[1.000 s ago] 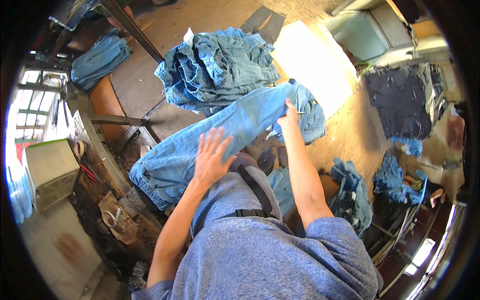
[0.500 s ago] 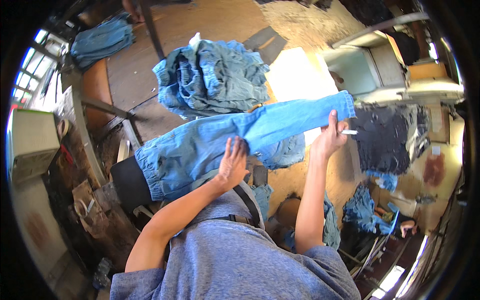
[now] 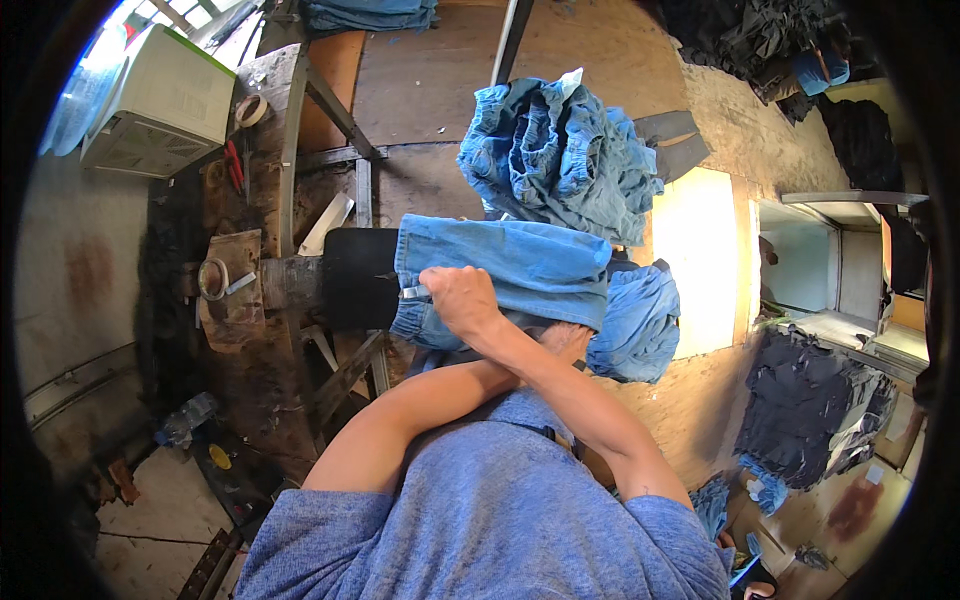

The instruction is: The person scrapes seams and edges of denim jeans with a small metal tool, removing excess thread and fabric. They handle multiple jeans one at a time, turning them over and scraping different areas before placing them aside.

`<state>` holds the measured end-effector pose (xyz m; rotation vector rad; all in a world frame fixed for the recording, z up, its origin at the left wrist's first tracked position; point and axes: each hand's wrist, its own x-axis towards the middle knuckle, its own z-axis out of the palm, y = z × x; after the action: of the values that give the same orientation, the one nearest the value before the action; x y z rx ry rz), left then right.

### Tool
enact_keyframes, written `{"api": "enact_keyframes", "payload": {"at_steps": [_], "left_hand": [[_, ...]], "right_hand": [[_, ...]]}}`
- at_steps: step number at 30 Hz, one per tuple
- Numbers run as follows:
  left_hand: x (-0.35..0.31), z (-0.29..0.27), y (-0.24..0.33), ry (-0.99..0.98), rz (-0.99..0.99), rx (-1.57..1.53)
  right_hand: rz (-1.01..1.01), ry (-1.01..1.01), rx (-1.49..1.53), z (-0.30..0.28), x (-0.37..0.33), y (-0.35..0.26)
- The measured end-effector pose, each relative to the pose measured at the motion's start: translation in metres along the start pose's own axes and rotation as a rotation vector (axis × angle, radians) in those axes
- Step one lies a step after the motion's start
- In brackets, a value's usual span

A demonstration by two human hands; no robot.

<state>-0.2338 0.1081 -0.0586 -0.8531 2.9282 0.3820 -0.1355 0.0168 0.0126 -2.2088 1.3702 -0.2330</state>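
Observation:
Blue denim trousers [image 3: 500,255] with a gathered elastic waistband are pulled over the end of a padded black board [image 3: 358,280]. My forearms cross in front of them, right over left. My right hand [image 3: 460,300] is closed at the waistband, with a slim pale stick [image 3: 413,293] showing between its fingers; its kind is unclear. My left hand [image 3: 568,340] reaches to the right end of the trousers, where the denim hides its fingers. Just beyond lies a bundle of similar blue denim trousers [image 3: 560,150], and more blue denim [image 3: 635,320] sits beside my left hand.
A worn wooden bench [image 3: 270,210] at the left bears a tape roll [image 3: 252,110], red-handled scissors [image 3: 235,165] and another roll [image 3: 212,278]. A pale box-shaped appliance [image 3: 165,105] stands behind it. Dark cloth [image 3: 815,405] lies at the right; a metal post [image 3: 512,40] rises at the back.
My right hand has swung left from the outstretched leg end to the waistband. My left hand has gone right, under the right arm. The trouser leg is no longer stretched out; the view has shifted left.

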Motion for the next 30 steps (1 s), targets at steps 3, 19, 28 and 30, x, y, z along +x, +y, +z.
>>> {"api": "enact_keyframes", "payload": {"at_steps": [3, 19, 28, 30], "left_hand": [[0.004, -0.009, -0.008, 0.015, 0.056, 0.012], [-0.142, -0.039, -0.200, 0.215, -0.629, -0.154], [-0.064, -0.061, -0.222, 0.056, -0.430, -0.079], [0.003, -0.045, -0.232, -0.109, -0.320, -0.386]], "right_hand": [[-0.082, 0.395, 0.139, -0.059, -0.028, 0.019], [1.157, 0.419, -0.014, -0.184, -0.251, 0.253], [0.790, 0.258, 0.427, -0.079, -0.200, 0.166], [0.677, 0.336, 0.497, -0.063, -0.177, 0.145]]}}
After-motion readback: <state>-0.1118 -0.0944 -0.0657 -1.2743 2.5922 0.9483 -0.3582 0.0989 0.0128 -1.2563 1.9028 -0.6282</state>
